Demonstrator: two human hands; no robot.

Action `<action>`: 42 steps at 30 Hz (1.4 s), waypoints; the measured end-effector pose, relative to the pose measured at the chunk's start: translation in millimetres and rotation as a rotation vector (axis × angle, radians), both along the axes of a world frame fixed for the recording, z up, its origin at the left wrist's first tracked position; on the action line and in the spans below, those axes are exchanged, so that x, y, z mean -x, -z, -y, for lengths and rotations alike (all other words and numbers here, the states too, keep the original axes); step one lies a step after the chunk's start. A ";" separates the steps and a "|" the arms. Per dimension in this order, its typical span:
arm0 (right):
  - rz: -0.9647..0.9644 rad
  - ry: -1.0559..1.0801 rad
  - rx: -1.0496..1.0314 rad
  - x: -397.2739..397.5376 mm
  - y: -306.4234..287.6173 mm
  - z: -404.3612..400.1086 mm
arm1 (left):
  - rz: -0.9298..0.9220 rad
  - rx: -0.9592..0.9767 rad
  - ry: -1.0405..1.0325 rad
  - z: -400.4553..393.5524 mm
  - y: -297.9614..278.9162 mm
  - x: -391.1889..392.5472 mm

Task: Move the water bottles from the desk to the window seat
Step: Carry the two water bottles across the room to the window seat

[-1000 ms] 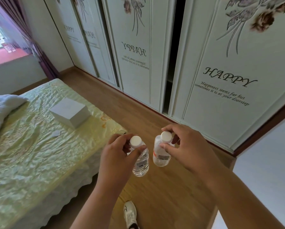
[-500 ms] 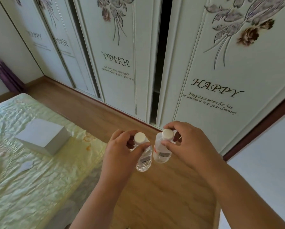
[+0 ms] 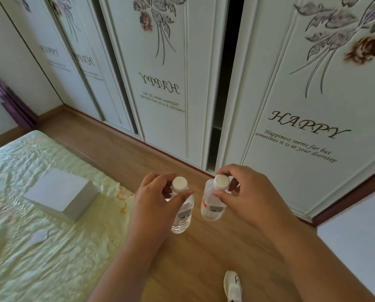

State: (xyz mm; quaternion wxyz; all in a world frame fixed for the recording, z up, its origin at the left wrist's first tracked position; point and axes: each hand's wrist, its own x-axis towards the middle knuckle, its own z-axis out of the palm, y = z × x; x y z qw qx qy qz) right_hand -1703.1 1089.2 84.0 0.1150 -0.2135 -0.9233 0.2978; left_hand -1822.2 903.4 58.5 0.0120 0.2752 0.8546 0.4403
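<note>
I carry two small clear water bottles with white caps over the wooden floor. My left hand (image 3: 154, 201) grips the left bottle (image 3: 183, 216) by its neck, just under the cap. My right hand (image 3: 245, 192) grips the right bottle (image 3: 212, 207), which has a red-and-white label, also at the neck. Both bottles hang upright, a few centimetres apart. Neither the desk nor the window seat is in view.
A bed (image 3: 30, 258) with a pale green cover fills the lower left; a white box (image 3: 62, 192) and a scrap of paper (image 3: 37, 236) lie on it. White sliding wardrobe doors (image 3: 302, 118) stand ahead, one gap open. A purple curtain (image 3: 10, 101) hangs far left. My white shoe (image 3: 232, 287) is below.
The view swung right off the window and back left a little. The bed first slid left in the view. Both hands keep their bottles; a shoe has stepped into view.
</note>
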 end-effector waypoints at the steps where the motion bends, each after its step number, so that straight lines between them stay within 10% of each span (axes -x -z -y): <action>1: 0.001 -0.012 0.003 7.6 2.7 -6.8 | 0.005 0.000 -0.008 -5.2 0.4 4.8; 21: -0.057 -0.354 0.043 166.4 4.4 -178.5 | 0.026 -0.075 -0.366 -148.5 -11.0 82.2; 42: -0.006 -0.161 -0.002 322.7 -12.0 -235.0 | 0.031 -0.118 -0.152 -217.6 -1.7 283.4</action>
